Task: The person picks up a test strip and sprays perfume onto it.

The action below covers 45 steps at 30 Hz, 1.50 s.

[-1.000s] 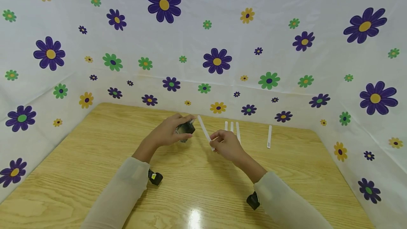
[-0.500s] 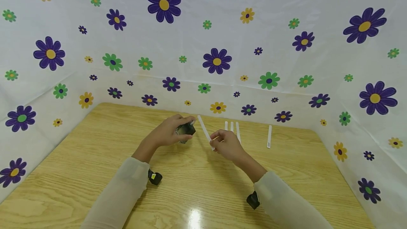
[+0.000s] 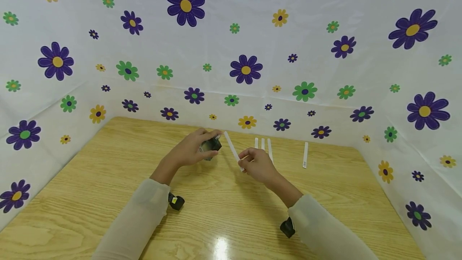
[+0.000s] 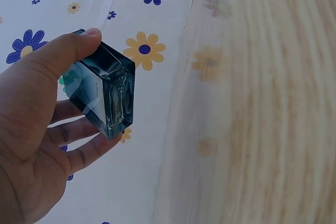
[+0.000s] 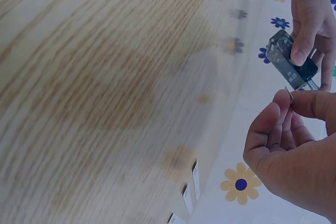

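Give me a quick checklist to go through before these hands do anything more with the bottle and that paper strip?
1. Bottle gripped: ok, the left hand has fingers and thumb around it.
2. Paper strip held by one end: ok, the right hand pinches the end nearer the person.
3. Bottle lifted off the table: ok, by the look of the left wrist view.
4. Strip dry: cannot tell from these pictures.
5. Spare strips all together: not ok, three strips lie close together and a lone strip lies apart to the right.
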Each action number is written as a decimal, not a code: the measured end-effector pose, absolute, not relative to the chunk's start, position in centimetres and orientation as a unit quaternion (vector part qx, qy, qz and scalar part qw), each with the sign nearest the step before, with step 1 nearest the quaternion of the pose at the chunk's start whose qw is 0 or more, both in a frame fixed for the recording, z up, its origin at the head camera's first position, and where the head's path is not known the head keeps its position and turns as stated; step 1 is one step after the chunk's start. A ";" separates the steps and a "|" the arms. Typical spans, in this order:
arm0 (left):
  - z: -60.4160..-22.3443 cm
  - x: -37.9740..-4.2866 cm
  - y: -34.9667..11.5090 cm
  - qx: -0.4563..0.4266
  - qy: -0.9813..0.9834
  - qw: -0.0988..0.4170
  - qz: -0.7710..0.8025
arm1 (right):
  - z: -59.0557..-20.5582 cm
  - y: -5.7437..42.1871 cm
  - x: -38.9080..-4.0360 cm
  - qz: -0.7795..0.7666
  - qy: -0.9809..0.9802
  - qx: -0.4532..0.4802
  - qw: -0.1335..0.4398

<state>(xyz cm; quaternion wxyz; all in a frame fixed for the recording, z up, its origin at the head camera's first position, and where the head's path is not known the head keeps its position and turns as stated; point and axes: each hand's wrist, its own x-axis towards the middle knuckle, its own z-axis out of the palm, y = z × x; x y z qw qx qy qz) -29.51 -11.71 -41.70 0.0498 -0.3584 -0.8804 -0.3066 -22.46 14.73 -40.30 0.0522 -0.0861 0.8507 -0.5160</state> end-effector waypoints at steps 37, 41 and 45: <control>-41.2 -29.4 -12.1 -0.363 -0.879 0.054 -0.305 | -40.3 15.0 -22.8 -0.527 0.845 -0.071 0.055; -41.2 -29.4 -12.2 -0.364 -0.879 0.053 -0.303 | -40.6 15.2 -23.0 -0.534 0.842 -0.061 0.055; -41.2 -29.4 -12.2 -0.362 -0.878 0.050 -0.309 | -41.0 15.4 -23.4 -0.539 0.839 -0.041 0.056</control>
